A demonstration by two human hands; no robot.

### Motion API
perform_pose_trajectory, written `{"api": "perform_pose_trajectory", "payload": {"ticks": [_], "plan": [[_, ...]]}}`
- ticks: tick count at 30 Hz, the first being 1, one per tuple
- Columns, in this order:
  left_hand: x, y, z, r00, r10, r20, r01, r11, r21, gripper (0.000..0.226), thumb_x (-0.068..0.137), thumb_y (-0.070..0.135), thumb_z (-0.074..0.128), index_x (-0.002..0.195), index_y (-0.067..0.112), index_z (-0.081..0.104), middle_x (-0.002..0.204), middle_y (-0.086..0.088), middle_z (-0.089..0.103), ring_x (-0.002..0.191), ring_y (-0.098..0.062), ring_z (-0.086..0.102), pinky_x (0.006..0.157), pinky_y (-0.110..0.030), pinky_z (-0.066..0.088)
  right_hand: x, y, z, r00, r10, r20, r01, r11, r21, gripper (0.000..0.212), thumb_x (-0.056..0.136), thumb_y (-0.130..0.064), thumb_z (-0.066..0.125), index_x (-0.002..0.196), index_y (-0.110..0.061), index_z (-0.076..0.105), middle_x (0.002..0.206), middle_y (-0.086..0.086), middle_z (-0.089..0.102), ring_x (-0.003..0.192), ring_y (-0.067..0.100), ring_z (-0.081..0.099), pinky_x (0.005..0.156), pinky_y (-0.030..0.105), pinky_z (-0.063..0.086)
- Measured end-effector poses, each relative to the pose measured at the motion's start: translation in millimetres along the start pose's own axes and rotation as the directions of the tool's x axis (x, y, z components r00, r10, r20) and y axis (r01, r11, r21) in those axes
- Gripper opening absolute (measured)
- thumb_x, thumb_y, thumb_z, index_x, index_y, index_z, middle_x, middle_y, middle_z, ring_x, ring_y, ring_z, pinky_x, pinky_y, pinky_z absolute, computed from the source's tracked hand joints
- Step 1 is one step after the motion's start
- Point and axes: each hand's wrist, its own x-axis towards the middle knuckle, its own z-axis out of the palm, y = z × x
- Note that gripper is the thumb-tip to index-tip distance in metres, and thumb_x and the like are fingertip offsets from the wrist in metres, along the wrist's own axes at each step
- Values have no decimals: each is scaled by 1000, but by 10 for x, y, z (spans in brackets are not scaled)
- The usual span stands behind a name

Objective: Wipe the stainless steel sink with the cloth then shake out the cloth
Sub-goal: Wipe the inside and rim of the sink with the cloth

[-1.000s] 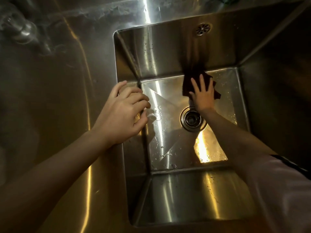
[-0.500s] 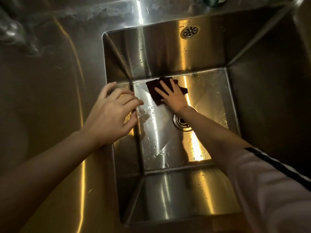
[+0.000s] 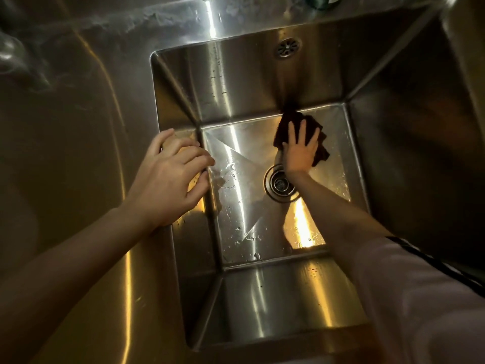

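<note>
Pressing cloth flat, right hand, sink floor

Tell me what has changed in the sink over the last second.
The right hand swept the dark cloth left along the sink floor's far edge, then back right, above the drain. Its fingers stay flat on the cloth. The left hand stays on the sink's left rim.

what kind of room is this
Probably a kitchen or a utility room: a deep steel sink with a drain is set into a steel counter, and the right hand presses a dark cloth on its floor.
</note>
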Motion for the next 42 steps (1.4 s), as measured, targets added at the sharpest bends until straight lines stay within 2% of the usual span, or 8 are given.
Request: {"api": "perform_pose_trajectory", "payload": {"ticks": [2, 5, 8, 13, 20, 27, 34, 42], "plan": [[0, -4, -4, 1000, 0, 9, 0, 1000, 2, 36, 93, 31, 41, 105, 16, 71, 108, 0, 70, 114, -23, 57, 114, -46, 22, -70, 8, 116, 992, -123, 5, 123, 992, 2, 57, 103, -37, 31, 154, -30, 7, 162, 6, 5, 146, 43, -2, 117, 51, 3], [-3, -14, -3, 1000, 2, 20, -2, 1000, 8, 36, 93, 31, 41, 105, 17, 71, 109, 2, 69, 115, -22, 56, 115, -44, 20, 155, 315, 164, 940, -332, 84, 340, 933, -116, 66, 102, -44, 30, 150, -33, -15, 162, 6, 3, 147, 38, 0, 119, 53, 8], [-3, -22, 4, 1000, 10, 15, -10, 1000, 7, 35, 94, 31, 41, 105, 17, 71, 109, 3, 69, 115, -22, 55, 115, -42, 18, 457, 655, 12, 920, -369, 132, 387, 908, -158, 64, 101, -42, 35, 153, -31, -1, 162, 7, 6, 146, 41, 2, 119, 51, 10], [2, -32, 16, 1000, 13, 10, -13, 1000, 4, 35, 95, 32, 41, 104, 17, 71, 110, 3, 69, 115, -21, 55, 115, -41, 18, 574, 921, -283, 986, -154, 61, 161, 978, -135, 62, 100, -38, 42, 154, -26, 12, 161, 7, 8, 144, 45, 3, 119, 51, 8], [1, -24, -3, 999, 27, 21, -26, 1000, -2, 36, 97, 33, 41, 104, 18, 72, 109, 2, 70, 114, -21, 56, 115, -44, 20, -221, 588, 116, 993, 119, -23, -118, 993, 15, 55, 101, -42, 31, 153, -27, 20, 159, 10, 19, 143, 47, 13, 115, 58, 16], [-4, -29, -4, 999, 39, 8, -39, 999, -15, 34, 96, 32, 42, 103, 17, 73, 108, 1, 71, 113, -22, 57, 113, -47, 24, 123, 785, -63, 998, -29, 62, 33, 997, -63, 59, 102, -42, 33, 154, -23, 13, 160, 11, 12, 144, 46, 5, 117, 56, 12], [-1, -40, -4, 999, 48, 10, -48, 999, -15, 34, 96, 30, 42, 102, 17, 73, 108, 3, 70, 112, -21, 57, 114, -46, 23, 730, 1055, -464, 980, -67, 187, 79, 995, -59, 64, 100, -43, 38, 154, -30, 6, 162, 3, 0, 146, 41, -1, 118, 53, 9], [-2, -33, -6, 998, 57, 14, -57, 998, -7, 34, 96, 29, 41, 104, 18, 73, 110, 2, 70, 113, -22, 56, 112, -49, 25, -602, 755, 174, 976, 220, 7, -220, 974, 51, 59, 101, -47, 29, 154, -25, 13, 161, 11, 11, 144, 46, 7, 117, 54, 8]]}}
